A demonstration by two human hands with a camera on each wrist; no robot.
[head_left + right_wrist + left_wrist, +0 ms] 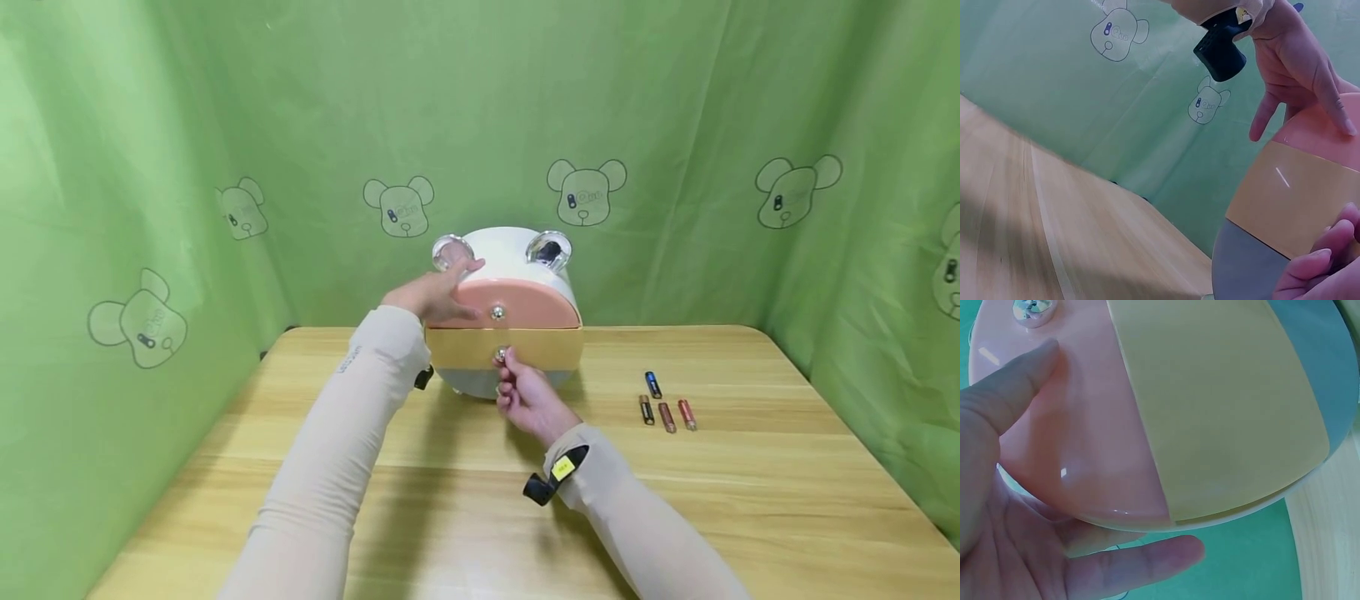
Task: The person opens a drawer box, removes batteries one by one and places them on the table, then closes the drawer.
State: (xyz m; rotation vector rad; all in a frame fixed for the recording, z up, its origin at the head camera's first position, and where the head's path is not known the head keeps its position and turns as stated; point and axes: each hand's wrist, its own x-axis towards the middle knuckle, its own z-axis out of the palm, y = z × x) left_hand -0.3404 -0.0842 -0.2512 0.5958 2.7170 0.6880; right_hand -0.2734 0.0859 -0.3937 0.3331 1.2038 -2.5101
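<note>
A rounded drawer box (504, 252) with a white top and silver ears stands at the table's far side. Its front has a pink drawer (536, 305), a yellow drawer (457, 346) and a grey-blue lowest part (467, 381). My left hand (435, 296) spans the upper left edge, thumb against the pink front, other fingers outstretched over the top and side. In the left wrist view a narrow gap shows along the yellow drawer's edge. My right hand (531, 400) pinches the yellow drawer's silver knob (501, 354) between thumb and curled fingers. The pink drawer's knob (497, 313) is untouched.
Several small batteries lie to the right on the wooden table (750, 492): a blue one (653, 384), a black one (647, 410) and two reddish ones, including a red one (687, 414). A green curtain (487, 100) with printed bear heads surrounds the table's back and sides.
</note>
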